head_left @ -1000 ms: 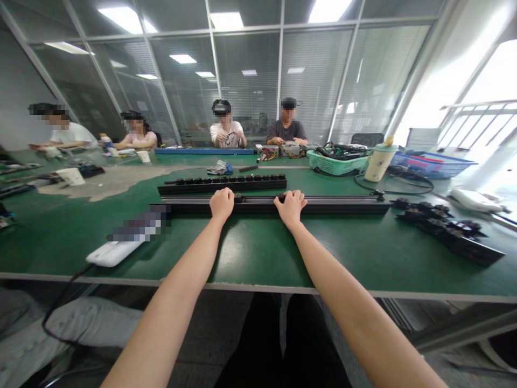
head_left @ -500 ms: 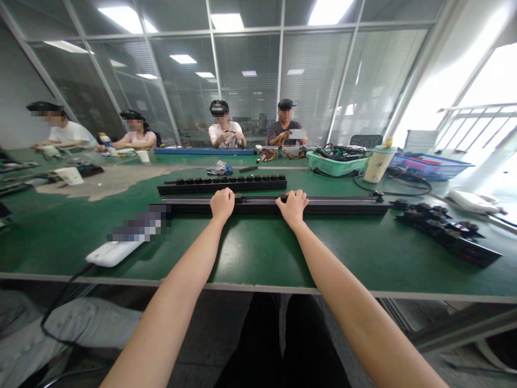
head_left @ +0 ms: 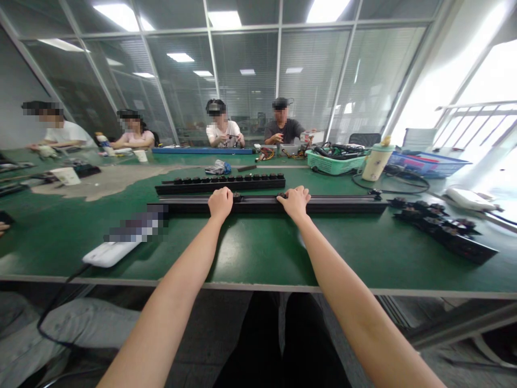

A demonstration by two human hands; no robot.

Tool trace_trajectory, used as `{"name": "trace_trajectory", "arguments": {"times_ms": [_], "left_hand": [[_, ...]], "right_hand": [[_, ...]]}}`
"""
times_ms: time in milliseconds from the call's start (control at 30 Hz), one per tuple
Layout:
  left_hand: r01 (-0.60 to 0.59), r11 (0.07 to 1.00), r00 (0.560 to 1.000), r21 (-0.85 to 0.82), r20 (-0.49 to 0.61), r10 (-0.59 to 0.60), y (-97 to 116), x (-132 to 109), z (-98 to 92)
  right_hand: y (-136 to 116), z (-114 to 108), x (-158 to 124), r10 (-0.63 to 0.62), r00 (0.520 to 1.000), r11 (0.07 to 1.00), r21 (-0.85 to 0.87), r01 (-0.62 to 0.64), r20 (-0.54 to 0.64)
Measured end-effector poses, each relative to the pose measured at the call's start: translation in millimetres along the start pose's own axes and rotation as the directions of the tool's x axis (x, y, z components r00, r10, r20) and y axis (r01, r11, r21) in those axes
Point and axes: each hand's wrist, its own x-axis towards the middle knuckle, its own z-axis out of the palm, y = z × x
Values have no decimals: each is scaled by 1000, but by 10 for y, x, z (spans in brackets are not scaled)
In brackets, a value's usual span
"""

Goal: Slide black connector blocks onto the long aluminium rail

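Note:
A long black rail with a slot along its top lies across the green table in front of me. My left hand is closed over the rail, left of its middle, fingers curled behind it. Just right of that hand, a small black fitting sits in the slot. My right hand is closed at the rail farther right. Its thumb and fingers pinch another small black fitting at the slot; the fingertips are partly hidden. Behind lies a second black rail carrying a row of round black fittings.
Several black fittings lie at the right. A white device with a cable is at the left front. Farther back stand a green basket, a tumbler and a blue basket. Several people sit across the table.
My right hand has shifted slightly to the right and its fingers have tilted. My left hand stays on the rail. Across the table, a person has moved a pale box to the right.

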Motion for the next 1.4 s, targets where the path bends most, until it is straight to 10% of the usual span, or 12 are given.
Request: {"name": "trace_trajectory", "arguments": {"times_ms": [1400], "left_hand": [[13,1000,1000,15,5,-13,-2,11,-6]], "right_hand": [[75,0,-26,114,992,992,-45,-116,-59]]}}
